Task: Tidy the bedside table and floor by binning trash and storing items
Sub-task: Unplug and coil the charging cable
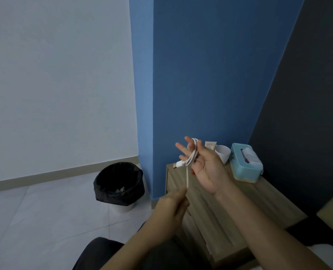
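Mid-frame, right hand (204,162) was spread open as a spool with the white cable (193,155) looped round its fingers, left hand (173,207) below pinched shut on the tail, keeping it taut for winding, above the table (259,197), bin (119,184) lower left.

I find no legible text, label, brand, number or sign. The tube (210,146), the white cup (223,152) and the blue tissue box (246,162) on my tabletop (259,201) show no readable markings; any print is too small and blurred.
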